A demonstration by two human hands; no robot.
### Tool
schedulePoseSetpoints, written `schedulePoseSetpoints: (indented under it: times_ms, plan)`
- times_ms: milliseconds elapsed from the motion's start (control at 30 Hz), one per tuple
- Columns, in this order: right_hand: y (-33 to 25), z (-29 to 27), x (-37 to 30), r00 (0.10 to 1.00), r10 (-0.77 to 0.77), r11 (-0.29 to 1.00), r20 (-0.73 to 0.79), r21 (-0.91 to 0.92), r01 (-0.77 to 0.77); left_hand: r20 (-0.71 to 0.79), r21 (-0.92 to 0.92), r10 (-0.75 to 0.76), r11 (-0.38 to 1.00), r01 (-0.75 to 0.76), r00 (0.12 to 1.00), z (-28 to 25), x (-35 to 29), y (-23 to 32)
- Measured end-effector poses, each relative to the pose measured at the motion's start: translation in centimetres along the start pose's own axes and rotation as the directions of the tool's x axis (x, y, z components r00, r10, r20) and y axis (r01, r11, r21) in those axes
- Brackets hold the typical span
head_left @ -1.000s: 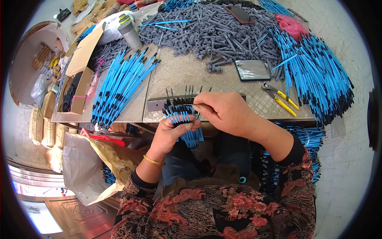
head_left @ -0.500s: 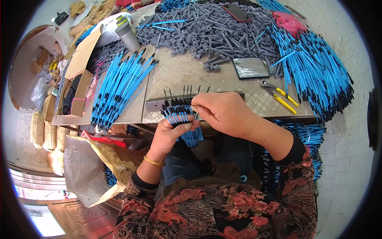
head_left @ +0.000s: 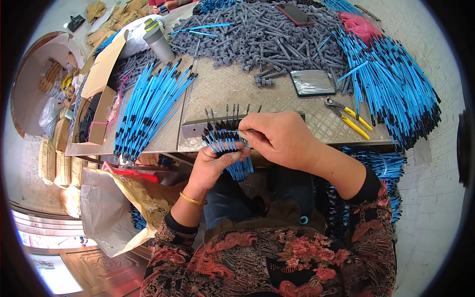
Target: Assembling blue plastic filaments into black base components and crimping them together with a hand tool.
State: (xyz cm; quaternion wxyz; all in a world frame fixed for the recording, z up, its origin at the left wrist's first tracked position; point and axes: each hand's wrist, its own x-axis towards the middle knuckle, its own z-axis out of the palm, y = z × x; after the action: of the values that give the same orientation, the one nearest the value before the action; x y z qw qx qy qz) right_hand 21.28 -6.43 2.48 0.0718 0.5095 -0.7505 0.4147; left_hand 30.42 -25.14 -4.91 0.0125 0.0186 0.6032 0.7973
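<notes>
My left hand (head_left: 216, 162) is wrapped round a bundle of thin blue sticks with black ends (head_left: 222, 145), held fanned at the table's near edge. The black tips point up and away from me, and the blue lengths come out below my fingers. My right hand (head_left: 279, 139) is closed in a pinch at the right side of the black tips. Whatever lies between its thumb and finger is too small to make out. Behind the bundle a grey metal bar (head_left: 192, 129) runs along the table edge, partly hidden by my hands. Several thin dark pins (head_left: 227, 110) stand up there.
Grey plastic parts (head_left: 237, 37) are heaped at the back. Blue sticks lie piled at left (head_left: 148, 109) and right (head_left: 396, 94). Yellow-handled pliers (head_left: 351, 120), a pad of silvery wires (head_left: 312, 82), a phone (head_left: 295, 15), a grey bottle (head_left: 158, 45) and a cardboard box (head_left: 101, 116) surround the work spot.
Both hands and the bundle have shifted only very slightly. My left hand keeps its grip and my right hand stays pinched beside the black tips.
</notes>
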Motion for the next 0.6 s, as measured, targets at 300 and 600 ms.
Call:
schedulePoseSetpoints:
  times_ms: [300, 600]
  plan:
    - [-0.4, 1.2, 0.0, 0.956, 0.273, 0.867, 0.111, 0.401, -0.294, 0.020, 0.059, -0.008, 0.998, 0.007, 1.000, -0.2, 0.0, -0.2]
    - [-0.1, 0.0, 0.8, 0.990, 0.017, 0.998, 0.140, 0.061, -0.026, 0.019, 0.101, -0.001, 0.995, -0.001, 1.000, -0.3, -0.1, -0.2]
